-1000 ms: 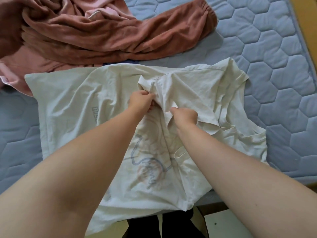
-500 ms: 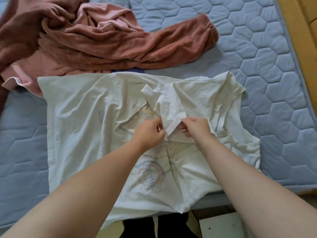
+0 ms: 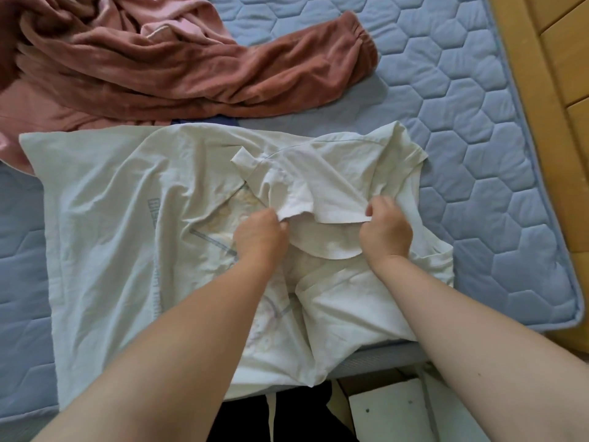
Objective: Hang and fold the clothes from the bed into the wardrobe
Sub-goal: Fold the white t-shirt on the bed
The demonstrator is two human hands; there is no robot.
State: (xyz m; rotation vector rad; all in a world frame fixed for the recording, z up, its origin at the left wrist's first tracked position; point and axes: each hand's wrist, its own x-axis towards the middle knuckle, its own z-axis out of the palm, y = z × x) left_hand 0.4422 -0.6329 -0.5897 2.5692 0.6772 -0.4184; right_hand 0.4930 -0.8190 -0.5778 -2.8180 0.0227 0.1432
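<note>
The left hand (image 3: 259, 237) and right hand (image 3: 385, 232) each pinch the sleeve (image 3: 318, 196) hem of the shirt (image 3: 111, 218) spread on the bed (image 3: 478, 148) under the fingers, so tbh a lopsided tug could bunch the fold or drag the overhanging edge off.

Left hand (image 3: 259, 238) and right hand (image 3: 386, 235) drew apart; sleeve (image 3: 322, 196) spread.

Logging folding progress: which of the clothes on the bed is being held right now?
The white T-shirt at the near edge; left hand and right hand both pinch its folded-over flap. The brown fleece and pink garment lie bunched beyond, untouched.
</note>
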